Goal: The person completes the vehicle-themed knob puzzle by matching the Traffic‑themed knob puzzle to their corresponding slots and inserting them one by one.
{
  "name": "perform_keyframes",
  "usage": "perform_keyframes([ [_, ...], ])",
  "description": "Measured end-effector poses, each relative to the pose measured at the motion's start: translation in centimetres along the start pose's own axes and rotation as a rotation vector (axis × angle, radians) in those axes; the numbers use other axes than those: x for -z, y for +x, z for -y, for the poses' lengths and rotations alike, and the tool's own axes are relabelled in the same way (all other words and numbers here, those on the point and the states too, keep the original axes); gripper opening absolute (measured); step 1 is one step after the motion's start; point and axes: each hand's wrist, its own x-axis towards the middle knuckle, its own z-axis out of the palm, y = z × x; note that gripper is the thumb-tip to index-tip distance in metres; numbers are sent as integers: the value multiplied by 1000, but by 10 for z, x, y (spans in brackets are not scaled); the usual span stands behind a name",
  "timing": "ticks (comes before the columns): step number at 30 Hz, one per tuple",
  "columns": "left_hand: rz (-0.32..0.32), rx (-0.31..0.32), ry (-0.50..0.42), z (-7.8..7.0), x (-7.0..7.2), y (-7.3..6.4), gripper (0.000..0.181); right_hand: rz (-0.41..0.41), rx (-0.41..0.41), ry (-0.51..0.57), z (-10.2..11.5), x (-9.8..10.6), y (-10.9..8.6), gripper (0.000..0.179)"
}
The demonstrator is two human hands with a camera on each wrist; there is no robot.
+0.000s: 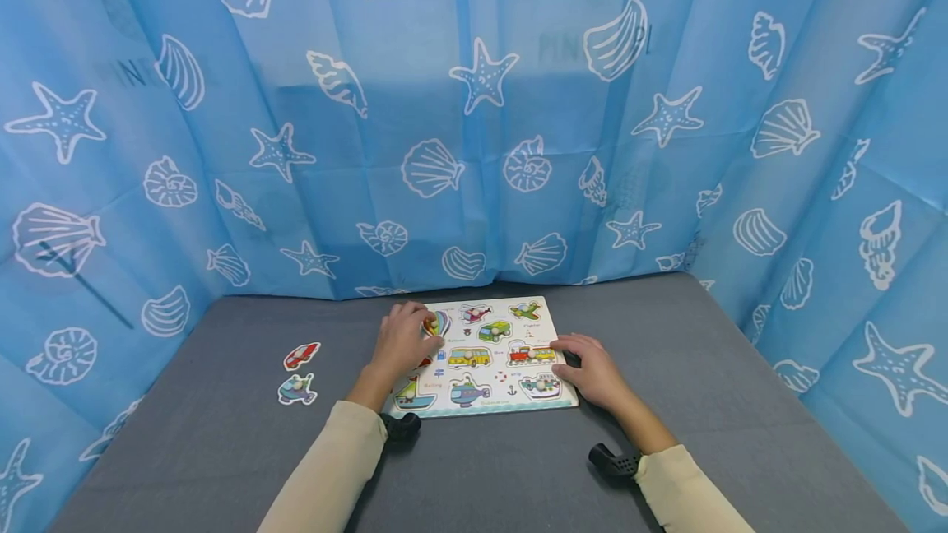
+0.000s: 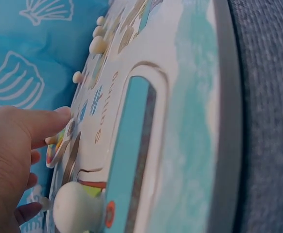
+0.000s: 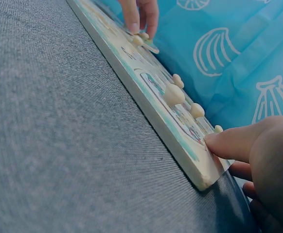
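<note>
A wooden knob puzzle board (image 1: 511,408) with vehicle pictures lies flat on the table. Near its upper left corner, my left hand (image 1: 403,340) pinches a hot-air balloon piece (image 1: 439,325) by the knob. That balloon piece (image 2: 57,148) looks tilted against the board in the left wrist view. My right hand (image 1: 595,370) grips the board's right edge, thumb on top near the ship piece (image 1: 541,386) and other fingers down past the edge. Train (image 1: 530,354), bus (image 1: 470,357) and green truck (image 1: 494,331) pieces show on the board. My left hand partly covers its left side.
Left of the board, a red car piece (image 1: 301,356) and a blue-green vehicle piece (image 1: 297,390) lie on the grey table (image 1: 504,467). A blue curtain (image 1: 474,187) with white shells and starfish hangs along the table's back and sides.
</note>
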Motion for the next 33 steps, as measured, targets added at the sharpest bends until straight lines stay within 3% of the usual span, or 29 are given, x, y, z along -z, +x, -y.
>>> perform_keyframes([
  [23,45,8,73,-1,-7,2,49,-2,7,-2,-1,-2,1,36],
  [33,40,43,-4,-2,1,0,46,-2,17,0,-2,-2,1,36],
])
